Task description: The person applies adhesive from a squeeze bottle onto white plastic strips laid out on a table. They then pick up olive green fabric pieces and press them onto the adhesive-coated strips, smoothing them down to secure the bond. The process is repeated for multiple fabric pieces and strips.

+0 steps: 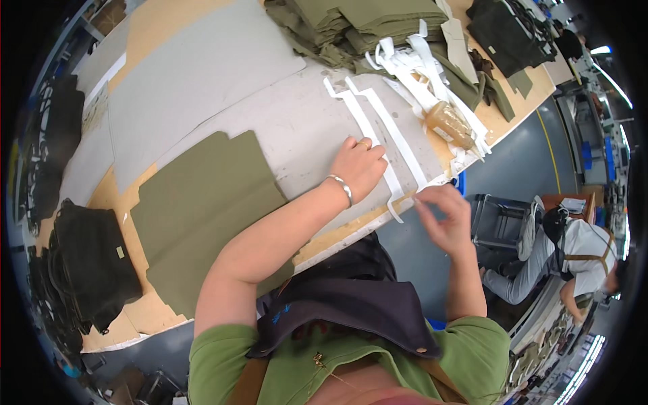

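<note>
Two long, narrow white strips with bent ends lie side by side on the grey board [270, 115]. My left hand [361, 169], with a ring and a bracelet, rests on the nearer white strip [365, 125], its fingers curled and pressed together over it. Past the table's front edge hangs the bent lower end of that strip. My right hand [447, 219] is at the edge, thumb and forefinger pinched at the lower end of the other white strip [395, 131]; the fingertips partly hide that end. Left of my left forearm lies a flat olive fabric panel [209, 202].
Behind the strips is a stack of olive fabric [364, 23]. A heap of white strips [422, 67] and a brownish jar [449, 125] lie to the right. Dark folded bundles [94, 256] sit at left, another [509, 34] at far right. A person [580, 250] sits working at right.
</note>
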Motion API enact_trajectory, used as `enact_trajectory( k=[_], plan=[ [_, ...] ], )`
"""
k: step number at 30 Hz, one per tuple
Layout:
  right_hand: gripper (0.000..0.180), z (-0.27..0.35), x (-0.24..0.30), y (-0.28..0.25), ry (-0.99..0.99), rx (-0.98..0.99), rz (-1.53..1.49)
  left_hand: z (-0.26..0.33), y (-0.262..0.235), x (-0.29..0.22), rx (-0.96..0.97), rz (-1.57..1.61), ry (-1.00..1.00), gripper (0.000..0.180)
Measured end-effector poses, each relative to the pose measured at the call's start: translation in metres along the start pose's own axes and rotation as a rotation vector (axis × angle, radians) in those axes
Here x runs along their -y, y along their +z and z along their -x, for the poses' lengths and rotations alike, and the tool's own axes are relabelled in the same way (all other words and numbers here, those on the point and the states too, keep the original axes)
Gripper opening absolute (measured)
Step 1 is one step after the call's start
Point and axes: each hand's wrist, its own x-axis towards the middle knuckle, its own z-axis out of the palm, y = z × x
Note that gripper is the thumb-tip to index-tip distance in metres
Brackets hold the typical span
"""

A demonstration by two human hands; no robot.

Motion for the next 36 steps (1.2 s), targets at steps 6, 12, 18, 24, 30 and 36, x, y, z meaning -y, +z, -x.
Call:
enact_trajectory(
  k=[6, 12, 18, 24, 30, 36],
  plan=[
    [0.018, -0.032, -0.042, -0.009, 0.143, -0.093, -0.059, -0.010, 0.013, -0.015, -0.107, -0.173, -0.016, 0.007],
    [0.019, -0.057, -0.046, -0.010, 0.070, -0.038, -0.020, 0.003, 0.002, 0.002, -0.159, 0.037, 0.065, 0.007],
    [0.018, -0.045, -0.046, -0.012, 0.128, -0.035, -0.049, -0.005, 0.007, -0.011, -0.152, -0.058, 0.155, 0.009],
    [0.033, -0.053, -0.051, -0.014, 0.121, 0.068, -0.048, -0.010, -0.003, -0.011, -0.285, -0.045, 0.156, 0.006],
    [0.059, -0.097, 0.017, 0.017, -0.393, 0.225, -0.047, 0.040, -0.117, -0.009, -0.463, 0.160, 0.261, 0.017],
    [0.037, -0.124, 0.051, 0.062, -0.459, 0.037, -0.198, 0.099, -0.181, 0.029, -0.423, 0.442, -0.125, 0.038]
  ],
)
